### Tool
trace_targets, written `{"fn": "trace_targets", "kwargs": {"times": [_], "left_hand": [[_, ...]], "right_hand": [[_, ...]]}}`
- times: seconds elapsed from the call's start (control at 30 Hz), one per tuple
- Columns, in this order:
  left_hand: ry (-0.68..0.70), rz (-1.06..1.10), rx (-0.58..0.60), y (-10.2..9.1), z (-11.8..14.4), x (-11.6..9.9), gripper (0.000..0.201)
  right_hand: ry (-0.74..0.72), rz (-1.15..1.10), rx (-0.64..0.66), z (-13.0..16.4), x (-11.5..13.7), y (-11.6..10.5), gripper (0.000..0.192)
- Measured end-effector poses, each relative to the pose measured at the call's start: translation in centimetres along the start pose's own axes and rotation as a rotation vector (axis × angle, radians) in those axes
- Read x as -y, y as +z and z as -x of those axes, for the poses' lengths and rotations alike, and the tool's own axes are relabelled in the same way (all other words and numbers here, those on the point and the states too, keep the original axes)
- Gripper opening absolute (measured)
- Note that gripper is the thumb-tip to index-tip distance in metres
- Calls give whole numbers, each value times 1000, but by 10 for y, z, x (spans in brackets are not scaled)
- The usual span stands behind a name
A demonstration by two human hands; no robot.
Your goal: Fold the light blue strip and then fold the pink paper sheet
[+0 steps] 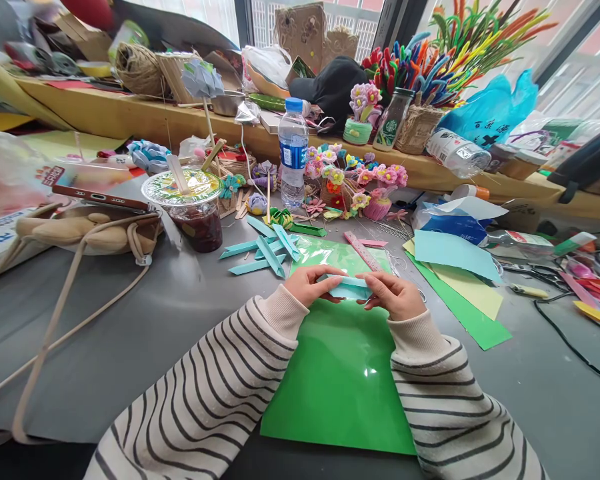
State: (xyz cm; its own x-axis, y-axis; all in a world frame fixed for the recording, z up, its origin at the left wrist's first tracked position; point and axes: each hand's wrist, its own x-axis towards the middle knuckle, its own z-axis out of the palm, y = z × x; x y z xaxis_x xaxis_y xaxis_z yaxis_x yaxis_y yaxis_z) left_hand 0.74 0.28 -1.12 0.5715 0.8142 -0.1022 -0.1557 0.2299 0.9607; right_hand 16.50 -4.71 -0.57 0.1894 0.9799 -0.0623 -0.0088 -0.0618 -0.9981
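Pinching a teal paper strip, both hands meet, left and right.

We see a glossy green plastic sheet on the matt grey worktop, with matt teal paper strips at eleven o'clock of it.

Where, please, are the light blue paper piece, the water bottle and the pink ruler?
light blue paper piece [349,288], head view, middle of the strip between the hands.
water bottle [293,155], head view, blue label.
pink ruler [363,251], head view, mid-length.
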Motion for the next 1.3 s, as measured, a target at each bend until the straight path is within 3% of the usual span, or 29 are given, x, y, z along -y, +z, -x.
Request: {"fn": "trace_targets", "kwargs": {"times": [0.53,0.87,1.3], "left_hand": [[18,-63,-25,1,1,0,37],[-19,-101,-91,2,-2,1,34],[112,-404,-167,-2,-3,6,24]], "right_hand": [[-89,68,-65,1,-2,1,21],[-155,97,19,-1,-8,1,20],[-99,117,14,-1,-6,2,25]]}}
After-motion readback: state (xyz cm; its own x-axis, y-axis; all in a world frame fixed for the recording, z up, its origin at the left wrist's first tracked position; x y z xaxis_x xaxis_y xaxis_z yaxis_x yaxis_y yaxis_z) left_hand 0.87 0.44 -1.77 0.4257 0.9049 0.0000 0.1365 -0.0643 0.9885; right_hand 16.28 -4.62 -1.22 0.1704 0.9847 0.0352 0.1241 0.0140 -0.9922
